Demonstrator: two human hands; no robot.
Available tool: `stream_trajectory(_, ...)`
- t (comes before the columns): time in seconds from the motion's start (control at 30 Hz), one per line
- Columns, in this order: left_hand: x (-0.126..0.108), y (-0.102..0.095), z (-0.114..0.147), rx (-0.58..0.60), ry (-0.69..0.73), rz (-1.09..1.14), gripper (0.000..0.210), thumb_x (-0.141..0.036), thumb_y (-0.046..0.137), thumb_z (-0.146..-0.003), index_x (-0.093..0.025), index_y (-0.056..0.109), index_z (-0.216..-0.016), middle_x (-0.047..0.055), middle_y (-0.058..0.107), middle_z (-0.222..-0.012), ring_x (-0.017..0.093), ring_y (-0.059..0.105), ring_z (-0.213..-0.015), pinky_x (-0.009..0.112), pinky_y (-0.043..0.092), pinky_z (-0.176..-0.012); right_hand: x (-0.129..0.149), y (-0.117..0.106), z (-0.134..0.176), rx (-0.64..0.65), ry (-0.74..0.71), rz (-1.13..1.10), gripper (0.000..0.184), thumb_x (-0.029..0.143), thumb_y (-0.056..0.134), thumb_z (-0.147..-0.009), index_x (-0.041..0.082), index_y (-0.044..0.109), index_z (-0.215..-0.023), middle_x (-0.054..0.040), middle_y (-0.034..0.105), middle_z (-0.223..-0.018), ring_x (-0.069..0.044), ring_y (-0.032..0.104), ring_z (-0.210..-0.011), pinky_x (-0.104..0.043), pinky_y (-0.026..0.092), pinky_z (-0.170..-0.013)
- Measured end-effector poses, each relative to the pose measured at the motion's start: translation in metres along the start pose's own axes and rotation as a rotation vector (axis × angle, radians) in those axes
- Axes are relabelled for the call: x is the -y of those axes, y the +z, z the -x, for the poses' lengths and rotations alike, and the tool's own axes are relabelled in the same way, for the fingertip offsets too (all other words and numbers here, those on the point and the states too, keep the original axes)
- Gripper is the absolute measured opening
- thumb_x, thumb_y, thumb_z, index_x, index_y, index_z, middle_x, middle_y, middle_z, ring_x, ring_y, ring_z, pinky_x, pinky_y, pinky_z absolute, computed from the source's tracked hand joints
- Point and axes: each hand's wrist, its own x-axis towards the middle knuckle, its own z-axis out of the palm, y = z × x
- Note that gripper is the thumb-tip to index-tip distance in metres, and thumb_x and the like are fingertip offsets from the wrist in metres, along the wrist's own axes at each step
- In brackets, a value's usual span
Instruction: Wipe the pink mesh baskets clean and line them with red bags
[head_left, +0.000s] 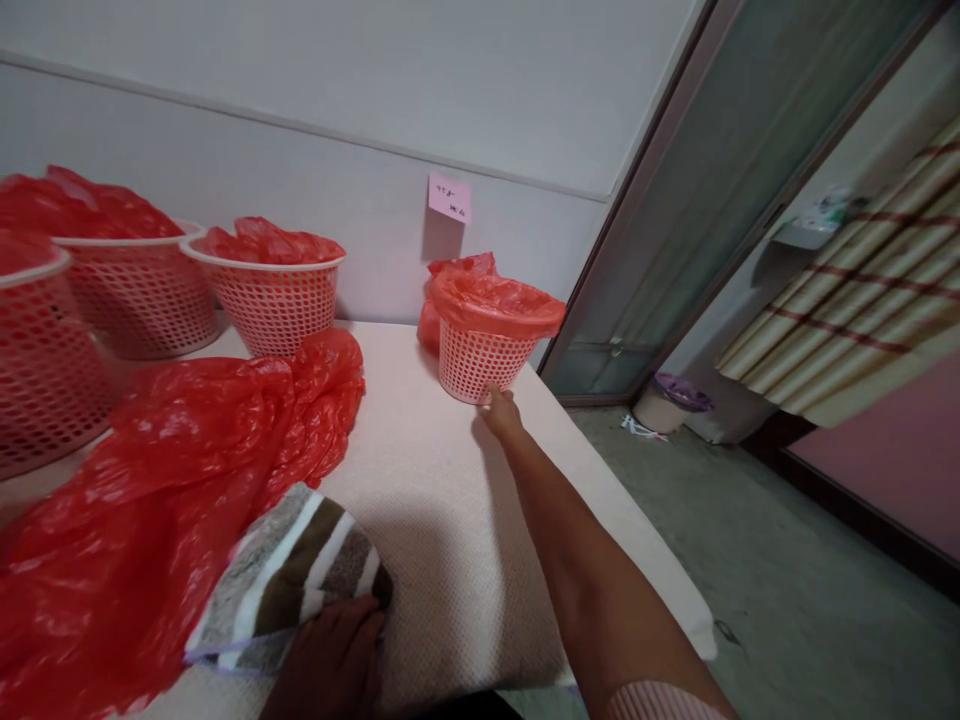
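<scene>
My right hand [501,412] reaches across the table to a pink perforated plastic basket [480,362], its fingers closed at the basket's lower edge. A red plastic bag [499,305] lines this basket and folds over its rim. Close to the table's front edge, my left hand [330,655] is closed on a grey, brown and white striped cloth [300,570], with its fingertips partly in shadow. Under the cloth's left side and beyond it spreads a crumpled red plastic bag [172,470].
More lined baskets stand at the left, among them a white-rimmed basket [277,300]. A pink note [450,197] is stuck on the wall. Right of the table [450,490], a bin with a purple liner [671,400] stands on the floor near a checked curtain [855,280].
</scene>
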Motion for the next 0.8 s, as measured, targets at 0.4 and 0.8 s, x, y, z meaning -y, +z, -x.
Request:
stream_trajectory(0.4,-0.002,0.008,0.012,0.028,-0.033,0.015,0.027,-0.011,0.044,-0.086,-0.018,0.061,-0.106,0.007,0.066,-0.105,0.021,0.059,-0.097,0.038,0.041,-0.088,0.065,-0.004,0.215,0.029,-0.096,-0.187,0.051,0.007,0.047,-0.077,0.016,0.055,-0.126,-0.0119,0.062,-0.115,-0.024,0.057,-0.107,-0.037,0.046,-0.096)
stream_trajectory(0.8,-0.015,0.002,0.009,0.087,-0.218,0.113,0.033,0.000,0.046,-0.076,-0.019,0.057,-0.099,0.004,0.063,-0.099,0.022,0.055,-0.092,0.039,0.045,-0.081,0.073,-0.013,0.268,0.028,-0.287,-0.051,0.040,0.003,0.047,-0.079,0.020,0.063,-0.111,-0.0110,0.060,-0.115,-0.027,0.053,-0.110,-0.042,0.040,-0.097)
